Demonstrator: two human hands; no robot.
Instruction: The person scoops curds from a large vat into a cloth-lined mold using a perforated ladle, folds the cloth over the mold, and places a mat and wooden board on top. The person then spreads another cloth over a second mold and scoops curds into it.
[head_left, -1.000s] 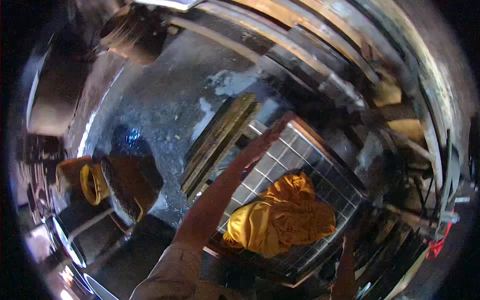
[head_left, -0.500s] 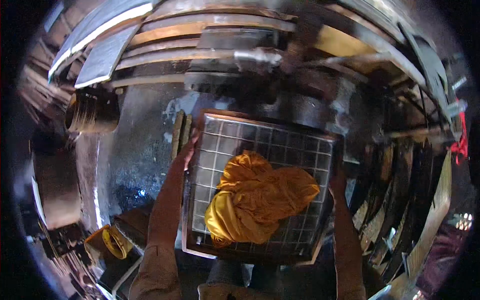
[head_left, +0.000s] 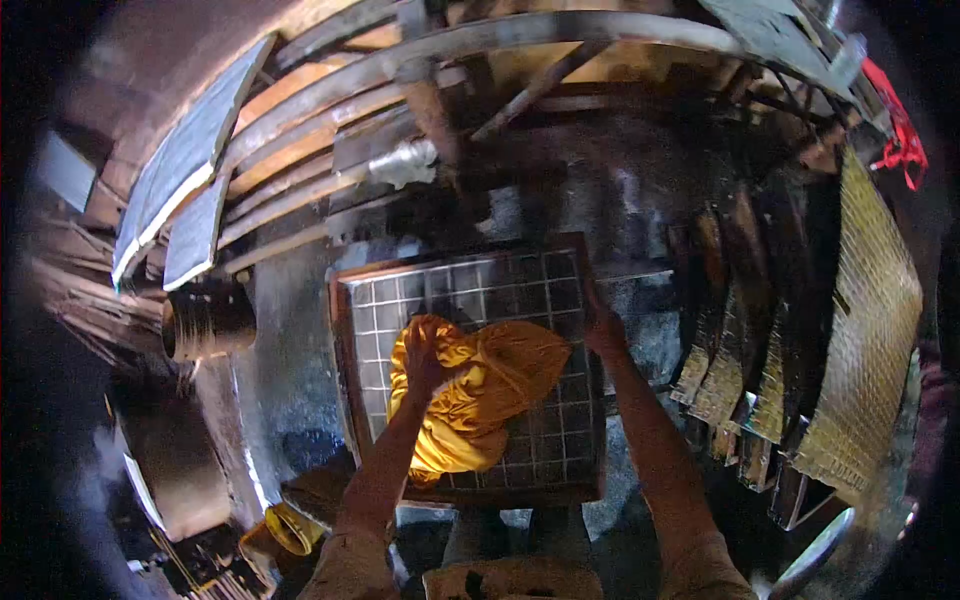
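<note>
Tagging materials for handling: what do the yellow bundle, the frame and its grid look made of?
Yellow bundle: smooth, satiny fabric; soft folds and sheen. Frame: probably wood; brown straight rails, mostly dull. Grid: pale thin lines, maybe wire, too blurred to tell.

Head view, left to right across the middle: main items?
Brown drum-like container → yellow cloth → right hand → textured yellowish panel. Left hand and gridded frame left out: both overlap the cloth.
</note>
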